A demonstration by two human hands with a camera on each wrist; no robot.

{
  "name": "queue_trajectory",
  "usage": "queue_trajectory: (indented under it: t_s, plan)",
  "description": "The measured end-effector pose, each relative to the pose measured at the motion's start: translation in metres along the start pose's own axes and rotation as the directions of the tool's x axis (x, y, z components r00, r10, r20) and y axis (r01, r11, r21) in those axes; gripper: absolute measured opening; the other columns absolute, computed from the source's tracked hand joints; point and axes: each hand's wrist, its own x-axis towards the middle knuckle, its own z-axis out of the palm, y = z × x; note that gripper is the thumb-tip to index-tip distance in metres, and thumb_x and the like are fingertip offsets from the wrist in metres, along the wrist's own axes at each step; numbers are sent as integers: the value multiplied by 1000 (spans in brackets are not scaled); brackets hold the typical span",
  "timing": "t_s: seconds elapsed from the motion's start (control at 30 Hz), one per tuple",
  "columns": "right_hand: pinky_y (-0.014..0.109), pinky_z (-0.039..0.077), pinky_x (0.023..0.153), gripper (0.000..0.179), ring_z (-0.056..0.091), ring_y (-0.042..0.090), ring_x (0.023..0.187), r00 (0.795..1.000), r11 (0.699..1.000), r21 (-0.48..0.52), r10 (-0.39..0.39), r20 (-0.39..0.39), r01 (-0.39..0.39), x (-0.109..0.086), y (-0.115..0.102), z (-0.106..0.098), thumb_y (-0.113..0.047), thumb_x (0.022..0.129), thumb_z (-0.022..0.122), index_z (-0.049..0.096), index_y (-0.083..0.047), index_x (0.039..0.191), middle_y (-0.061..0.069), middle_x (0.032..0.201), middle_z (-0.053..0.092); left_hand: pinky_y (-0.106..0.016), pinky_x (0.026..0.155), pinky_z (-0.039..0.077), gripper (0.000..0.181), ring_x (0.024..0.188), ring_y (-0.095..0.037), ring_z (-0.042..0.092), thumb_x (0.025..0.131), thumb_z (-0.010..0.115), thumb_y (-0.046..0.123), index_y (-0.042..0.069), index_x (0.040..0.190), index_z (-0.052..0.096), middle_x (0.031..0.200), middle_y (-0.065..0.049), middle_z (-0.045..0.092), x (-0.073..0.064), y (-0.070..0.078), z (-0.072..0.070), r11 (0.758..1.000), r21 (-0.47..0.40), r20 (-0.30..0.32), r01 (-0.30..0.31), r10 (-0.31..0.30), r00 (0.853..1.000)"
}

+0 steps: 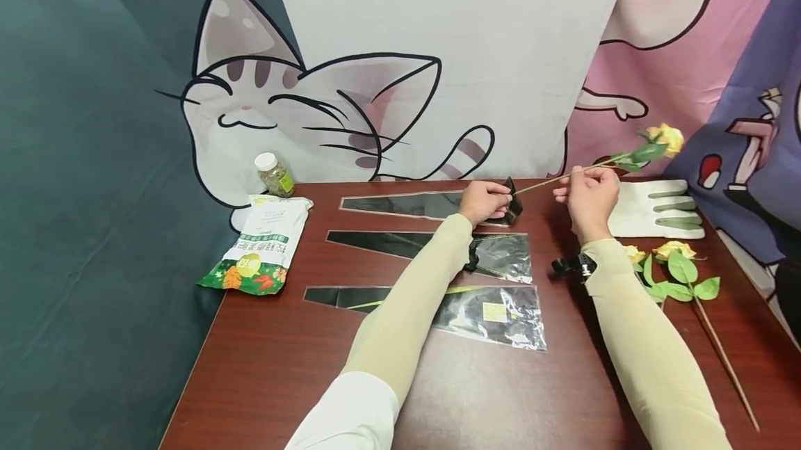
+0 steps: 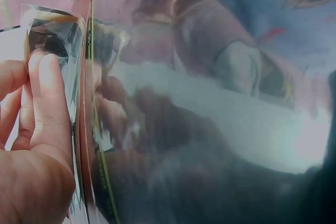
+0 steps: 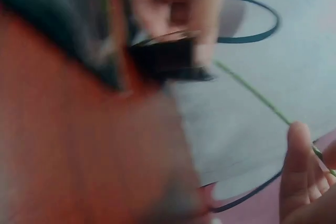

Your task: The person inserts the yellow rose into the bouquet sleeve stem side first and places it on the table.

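My right hand (image 1: 589, 199) pinches the green stem (image 3: 257, 95) of a yellow rose (image 1: 668, 138), held over the table's far right with its bloom to the right. My left hand (image 1: 484, 202) grips the wide end of the farthest tapered flower sleeve (image 1: 407, 205), which is clear and dark. In the left wrist view, fingers and thumb hold the rim of the sleeve mouth (image 2: 73, 35). The stem's lower end meets this mouth at the left fingertips. Two more sleeves lie nearer me: a middle one (image 1: 500, 248) and a front one (image 1: 447, 311), partly under my left forearm.
More yellow roses (image 1: 676, 252) with leaves lie at the right, one long stem pointing towards me. A white glove (image 1: 651, 210) lies behind them. At the left are a green and white printed bag (image 1: 265, 241) and a white-capped jar (image 1: 275, 175). A cartoon cloth hangs behind.
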Motion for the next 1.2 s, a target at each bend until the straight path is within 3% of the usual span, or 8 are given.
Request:
queue_trajectory:
  t_s: [0.1,0.23,0.3,0.4,0.8,0.97,1.2]
  plan:
    - [23,59,44,13,69,11,47,999,998,14,-54,-5,54,0,-2,-3,-15,106,64,51,-13,103,3,72,76,-29,67,69,16,64,-9,70,96,79,8,10,111,83,85,-8,79,-1,0,4,1000,-1,-3,-8,8,1000]
    - [24,62,47,11,71,10,51,998,990,-135,-24,57,32,2,6,-6,-20,106,63,53,-15,103,-2,73,76,-28,64,68,16,62,-8,69,96,79,7,8,112,82,84,-10,79,-3,0,6,1000,-8,-27,-16,16,1000]
    - [24,61,47,11,71,10,51,999,983,-184,0,52,9,2,12,-7,-20,107,63,53,-17,103,-3,72,76,-26,64,68,17,62,-7,69,96,78,8,7,113,82,85,-10,79,-3,0,5,1000,-10,-13,-15,15,1000]
    - [23,60,45,11,70,11,49,999,985,-172,15,30,-9,4,19,-8,-18,107,63,53,-17,101,-2,71,76,-25,64,67,19,63,-7,69,96,78,9,6,115,81,85,-10,79,-1,1,5,1000,-19,17,-24,24,1000]
    - [23,61,46,14,69,8,49,996,979,-204,41,75,-25,-1,24,0,-21,107,63,51,-15,102,-4,73,77,-28,68,68,18,65,-10,72,96,78,7,5,114,82,85,-11,80,-2,4,6,998,-29,-19,-57,57,998]
    - [23,61,46,16,70,8,49,994,975,-215,71,81,-52,-5,30,2,-24,107,62,49,-15,103,-4,74,78,-25,68,68,17,72,-18,77,97,77,8,5,114,82,89,-10,81,-5,5,8,996,12,-22,-86,87,996]
    - [24,61,45,16,70,9,48,988,978,-181,118,97,-99,-10,34,7,-19,107,61,47,-14,103,-5,72,77,-21,68,67,17,67,-10,74,98,77,10,7,113,83,90,-10,81,-4,9,14,992,79,-29,-96,99,995]
